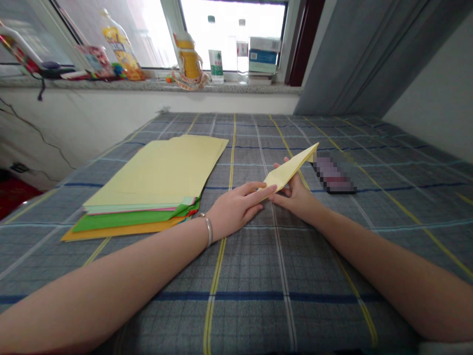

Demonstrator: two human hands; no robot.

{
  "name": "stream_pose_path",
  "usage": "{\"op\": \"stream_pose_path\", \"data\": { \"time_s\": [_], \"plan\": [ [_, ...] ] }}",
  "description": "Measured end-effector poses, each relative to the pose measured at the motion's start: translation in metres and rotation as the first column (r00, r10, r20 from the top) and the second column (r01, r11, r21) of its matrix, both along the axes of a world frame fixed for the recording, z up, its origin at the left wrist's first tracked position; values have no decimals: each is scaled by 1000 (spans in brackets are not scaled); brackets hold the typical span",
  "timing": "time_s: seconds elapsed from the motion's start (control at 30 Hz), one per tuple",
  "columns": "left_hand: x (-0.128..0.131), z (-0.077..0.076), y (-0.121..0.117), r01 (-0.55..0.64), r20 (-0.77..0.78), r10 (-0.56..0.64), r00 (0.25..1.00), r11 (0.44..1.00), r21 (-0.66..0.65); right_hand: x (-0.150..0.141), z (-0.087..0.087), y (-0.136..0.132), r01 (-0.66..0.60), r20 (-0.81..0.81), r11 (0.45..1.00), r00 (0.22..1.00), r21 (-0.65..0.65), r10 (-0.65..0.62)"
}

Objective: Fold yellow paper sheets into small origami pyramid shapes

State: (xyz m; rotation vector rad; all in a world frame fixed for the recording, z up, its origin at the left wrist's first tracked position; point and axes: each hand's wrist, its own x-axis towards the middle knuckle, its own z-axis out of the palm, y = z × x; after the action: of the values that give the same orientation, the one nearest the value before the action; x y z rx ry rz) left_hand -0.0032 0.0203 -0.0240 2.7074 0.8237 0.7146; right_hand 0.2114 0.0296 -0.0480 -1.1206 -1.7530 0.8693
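Note:
A narrow folded sheet of pale yellow paper [291,170] rises at a slant above the checked bedsheet [258,276]. My right hand [291,195] is shut on its lower part, with fingers showing behind the fold. My left hand [240,207] lies to the left, its extended fingertips touching the paper's near end. Whether those fingers grip it, I cannot tell. Left of both hands lies a stack of coloured paper sheets [155,172], pale yellow on top, with green and orange showing below. A silver bangle [209,230] circles my left wrist.
A dark flat object [334,175], pixelated, lies on the sheet right of the paper. Beyond the bed runs a windowsill [148,85] holding bottles, boxes and packets. A grey curtain [354,59] hangs at the right beside a white wall.

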Motion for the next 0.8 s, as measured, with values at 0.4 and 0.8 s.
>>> {"op": "stream_pose_path", "data": {
  "time_s": [0.4, 0.8],
  "plan": [
    [-2, -2, 7, 83, 188, -45, 981, 976, -201, -1, 4, -5, -143, -9, 989, 990, -43, 143],
    [0, -1, 2, -61, 165, 98, 981, 975, -216, -1, 15, -7, -229, -192, 963, 961, -140, 201]
  ]
}}
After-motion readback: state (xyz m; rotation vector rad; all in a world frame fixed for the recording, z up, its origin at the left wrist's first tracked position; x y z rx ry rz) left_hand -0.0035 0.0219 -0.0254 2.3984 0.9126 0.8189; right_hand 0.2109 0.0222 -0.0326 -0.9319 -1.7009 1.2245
